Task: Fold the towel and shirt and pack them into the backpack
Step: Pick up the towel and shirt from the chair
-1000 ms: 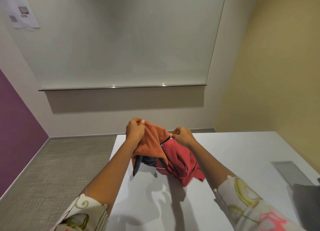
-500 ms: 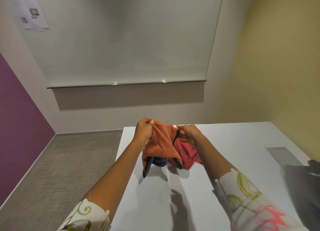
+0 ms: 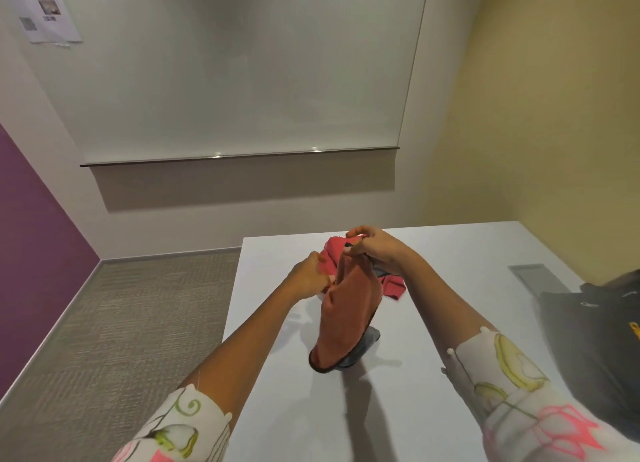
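Hanging above white table (image 3: 450, 250) in head view: soft orange towel with dark trim (image 3: 346, 312). Top edge pinched by right hand (image 3: 377, 250), side edge by left hand (image 3: 308, 278). Crumpled red shirt (image 3: 393, 286) on table behind; dark grey backpack (image 3: 595, 326) at right. Risk: limp cloth slips from pinch, fold skews

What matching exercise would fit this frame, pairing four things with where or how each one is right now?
Things:
1. orange towel
2. red shirt
3. backpack
4. right hand

Place or state:
A. dark, at the right side of the table
B. pinching the towel's top edge
C. crumpled on the table, behind the towel
D. hanging down, held up above the table

Pairs: 1-D, 2-C, 3-A, 4-B
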`<state>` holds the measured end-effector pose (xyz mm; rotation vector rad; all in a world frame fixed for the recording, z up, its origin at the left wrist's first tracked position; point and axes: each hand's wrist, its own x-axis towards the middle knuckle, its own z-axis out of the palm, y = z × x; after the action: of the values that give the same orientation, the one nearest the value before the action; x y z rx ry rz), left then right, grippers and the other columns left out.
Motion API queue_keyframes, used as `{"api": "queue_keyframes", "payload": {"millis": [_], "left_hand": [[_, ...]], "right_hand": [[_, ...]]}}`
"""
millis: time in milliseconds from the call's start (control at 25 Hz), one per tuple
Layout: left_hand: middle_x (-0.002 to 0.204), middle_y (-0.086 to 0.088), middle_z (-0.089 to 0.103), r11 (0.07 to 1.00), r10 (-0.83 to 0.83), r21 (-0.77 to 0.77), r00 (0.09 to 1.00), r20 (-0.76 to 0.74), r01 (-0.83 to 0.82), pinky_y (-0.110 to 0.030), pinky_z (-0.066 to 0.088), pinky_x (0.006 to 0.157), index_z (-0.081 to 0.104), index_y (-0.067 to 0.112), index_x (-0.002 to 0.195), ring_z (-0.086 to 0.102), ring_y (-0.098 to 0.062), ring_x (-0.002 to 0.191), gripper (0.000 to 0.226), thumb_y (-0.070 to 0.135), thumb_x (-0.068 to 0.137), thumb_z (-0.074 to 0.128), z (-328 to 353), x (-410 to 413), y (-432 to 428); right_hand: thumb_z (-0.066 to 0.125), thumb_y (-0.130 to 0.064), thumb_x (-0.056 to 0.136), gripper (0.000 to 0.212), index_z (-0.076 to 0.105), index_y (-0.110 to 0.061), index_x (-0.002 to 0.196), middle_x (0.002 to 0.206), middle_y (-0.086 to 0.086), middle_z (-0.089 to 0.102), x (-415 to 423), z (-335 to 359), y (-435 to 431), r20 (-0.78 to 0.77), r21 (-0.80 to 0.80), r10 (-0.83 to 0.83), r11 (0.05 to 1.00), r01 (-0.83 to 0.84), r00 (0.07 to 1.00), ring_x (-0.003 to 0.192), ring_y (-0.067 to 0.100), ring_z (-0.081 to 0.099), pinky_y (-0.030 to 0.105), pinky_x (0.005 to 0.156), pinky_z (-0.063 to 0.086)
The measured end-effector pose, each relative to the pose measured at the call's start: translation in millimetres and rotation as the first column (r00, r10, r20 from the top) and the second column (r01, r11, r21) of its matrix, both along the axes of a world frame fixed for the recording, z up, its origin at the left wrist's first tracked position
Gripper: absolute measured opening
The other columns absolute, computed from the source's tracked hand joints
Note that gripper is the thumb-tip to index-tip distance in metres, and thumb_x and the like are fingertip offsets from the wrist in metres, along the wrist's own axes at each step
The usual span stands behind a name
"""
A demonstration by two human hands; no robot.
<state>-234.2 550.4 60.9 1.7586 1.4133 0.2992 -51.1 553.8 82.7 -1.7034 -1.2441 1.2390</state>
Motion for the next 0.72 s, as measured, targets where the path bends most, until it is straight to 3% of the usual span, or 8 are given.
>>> {"api": "queue_keyframes", "payload": {"millis": [80,160,320,480,560,640,720], "left_hand": [[0.127,-0.006,0.057,0.997,-0.046,0.068,0.993,0.111,0.039,-0.038,0.052,0.093,0.037,0.025,0.142,0.06,-0.028,0.111,0.059,0.015,0.09,0.063,11,3,-4],[0.132,-0.004,0.055,0.985,-0.148,0.113,0.974,0.174,0.13,-0.043,0.05,0.097,0.04,0.028,0.143,0.059,-0.027,0.113,0.063,0.01,0.088,0.064,21,7,-6],[0.113,-0.005,0.066,0.941,-0.288,0.215,0.952,0.102,0.262,-0.035,0.052,0.09,0.069,0.016,0.115,0.063,-0.026,0.103,0.029,0.02,0.086,0.069,28,12,-10],[0.083,0.002,0.069,0.931,-0.283,0.287,0.941,0.185,0.224,-0.025,0.052,0.071,0.072,0.022,0.089,0.065,-0.016,0.079,0.008,0.024,0.082,0.073,36,11,-18],[0.069,0.002,0.061,0.918,-0.264,0.341,0.954,0.141,0.204,-0.024,0.044,0.061,0.063,0.025,0.07,0.057,-0.018,0.069,0.014,0.02,0.081,0.069,43,8,-17],[0.066,0.001,0.057,0.903,-0.222,0.393,0.972,0.077,0.175,-0.026,0.042,0.059,0.057,0.022,0.065,0.055,-0.02,0.068,0.019,0.022,0.079,0.07,45,-1,-10],[0.071,0.0,0.06,0.873,-0.205,0.445,0.978,-0.038,0.201,-0.027,0.041,0.059,0.058,0.023,0.069,0.056,-0.02,0.069,0.021,0.029,0.077,0.076,46,-15,-1]], "right_hand": [[0.069,-0.002,0.083,0.03,0.061,-0.012,0.11,0.093,0.009,0.068,1,15,-13,-0.016,-0.038,0.111,0.993,-0.112,0.994,0.088,0.023,0.066,0.031,0.078,0.055],[0.067,0.004,0.082,0.03,0.06,-0.01,0.108,0.095,0.012,0.07,2,29,-25,-0.021,-0.059,0.203,0.977,-0.204,0.979,0.09,0.025,0.068,0.035,0.087,0.056],[0.065,0.009,0.081,0.027,0.06,-0.011,0.1,0.095,0.014,0.066,10,52,-45,0.069,-0.043,0.269,0.963,-0.267,0.961,0.086,0.025,0.064,0.031,0.076,0.053],[0.074,-0.004,0.076,0.022,0.064,-0.016,0.091,0.087,0.01,0.063,21,61,-68,0.352,-0.077,0.28,0.96,-0.27,0.893,0.075,0.022,0.056,0.029,0.06,0.042],[0.074,-0.01,0.078,0.015,0.064,-0.018,0.085,0.085,0.005,0.063,26,59,-78,0.555,-0.143,0.307,0.951,-0.275,0.773,0.075,0.02,0.056,0.027,0.06,0.042],[0.073,-0.015,0.078,0.011,0.064,-0.02,0.082,0.085,0.003,0.063,38,52,-89,0.717,-0.185,0.281,0.959,-0.215,0.638,0.079,0.022,0.058,0.026,0.06,0.042],[0.073,-0.017,0.08,0.007,0.07,-0.018,0.086,0.086,0.005,0.064,57,43,-99,0.768,-0.145,0.179,0.984,-0.106,0.615,0.084,0.024,0.059,0.025,0.061,0.042]]}}
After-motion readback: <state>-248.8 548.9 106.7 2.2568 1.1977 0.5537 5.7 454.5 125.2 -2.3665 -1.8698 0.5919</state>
